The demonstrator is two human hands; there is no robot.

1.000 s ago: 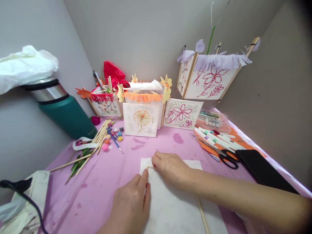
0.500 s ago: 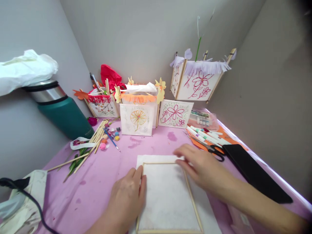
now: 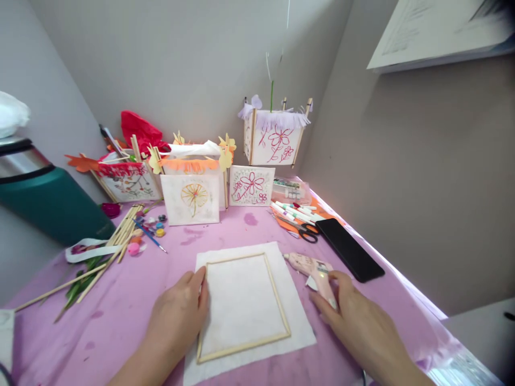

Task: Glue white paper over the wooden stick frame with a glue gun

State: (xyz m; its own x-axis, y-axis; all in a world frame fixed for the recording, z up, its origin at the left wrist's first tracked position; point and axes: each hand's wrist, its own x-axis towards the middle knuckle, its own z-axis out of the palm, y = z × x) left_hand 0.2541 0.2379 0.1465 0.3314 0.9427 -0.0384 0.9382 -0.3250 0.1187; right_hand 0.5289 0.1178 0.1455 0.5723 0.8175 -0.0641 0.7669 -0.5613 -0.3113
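Note:
A white paper sheet (image 3: 298, 327) lies on the pink table with a rectangular frame of thin wooden sticks (image 3: 277, 305) on top of it. My left hand (image 3: 179, 311) lies flat beside the frame's left stick, fingers stretched out and fingertips touching its upper left corner. A pink glue gun (image 3: 308, 264) rests on the table just right of the paper, nozzle pointing left. My right hand (image 3: 356, 319) has its fingers and thumb closing round the gun's handle.
Decorated paper lanterns (image 3: 191, 195) stand along the back, and one (image 3: 276, 136) hangs above. Loose sticks (image 3: 120, 233) and small paint pots (image 3: 151, 225) lie at left beside a green flask (image 3: 48, 206). Markers (image 3: 292, 209), scissors (image 3: 303, 230) and a black phone (image 3: 348, 247) lie at right.
My right hand left the frame's top right corner, moved right and took hold of the glue gun. My view has swung right. The left hand stays by the frame.

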